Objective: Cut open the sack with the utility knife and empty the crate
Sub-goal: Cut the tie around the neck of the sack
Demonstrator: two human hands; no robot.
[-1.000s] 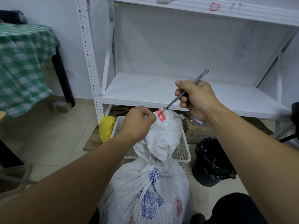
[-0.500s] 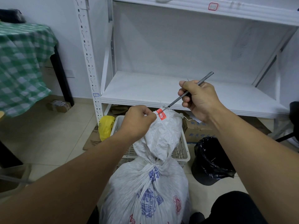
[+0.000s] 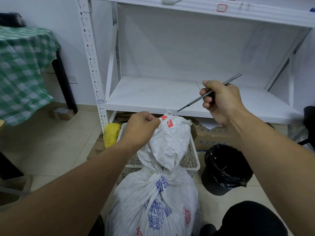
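- The sack (image 3: 163,193) at the lower centre is white, with blue printed marks down its front and red ones toward its lower right.
- A tag (image 3: 170,124) at the sack's top is red with white print.
- The utility knife (image 3: 196,99), right of centre, is dark grey.
- The crate (image 3: 190,160) behind the sack is off-white with a lattice wall.
- A plastic bag (image 3: 110,135) left of the crate is yellow.
- The bin (image 3: 225,169) at the lower right is black, with a glossy black liner.
- A cloth (image 3: 22,74) at the upper left is checked green and white.
- The shelving (image 3: 170,96) is white, with a red-outlined label (image 3: 222,8) at the top and a blue-outlined label (image 3: 100,101) on its upright.
- A cardboard box (image 3: 211,138) is brown with blue print.
- The floor (image 3: 56,150) is beige tile.
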